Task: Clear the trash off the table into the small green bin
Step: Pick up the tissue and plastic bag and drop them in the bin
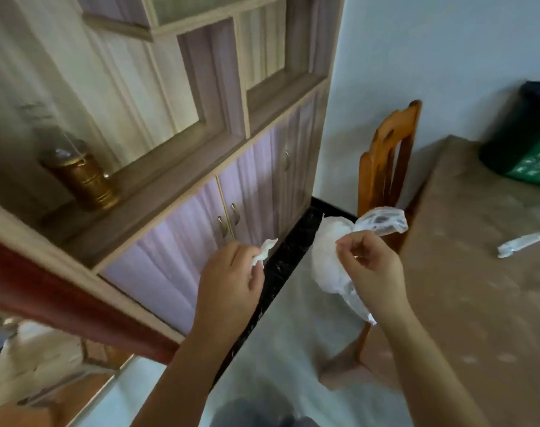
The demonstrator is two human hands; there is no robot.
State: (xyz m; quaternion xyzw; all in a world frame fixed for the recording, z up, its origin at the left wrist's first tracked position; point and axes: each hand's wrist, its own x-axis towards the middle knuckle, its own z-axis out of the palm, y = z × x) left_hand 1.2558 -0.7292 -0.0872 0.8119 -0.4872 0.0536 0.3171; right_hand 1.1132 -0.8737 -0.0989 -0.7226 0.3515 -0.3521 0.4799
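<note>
While both hands grip trash, left hand (pixel 231 272) around tissue (pixel 264 255), right hand (pixel 370 266) around plastic bag (pixel 333 257), green bin (pixel 521 143) well apart.

Whole view motion-blurred, edges soft. Small dark-green plastic bin (pixel 521 140) cut off by right edge; white markings on its front unreadable. Crumpled clear plastic bag (pixel 333 254) partly hidden behind right hand (pixel 370 266); contents indistinct. Small white paper scrap (pixel 264 254) mostly hidden inside left hand (pixel 228 275). Flat clear wrapper (pixel 522 244) on brown table (pixel 478 303) too smeared to identify. Orange wooden chair (pixel 385 167): seat hidden by table and bag. Brass-coloured jar (pixel 81 177) on shelf blurred, detail lost.
</note>
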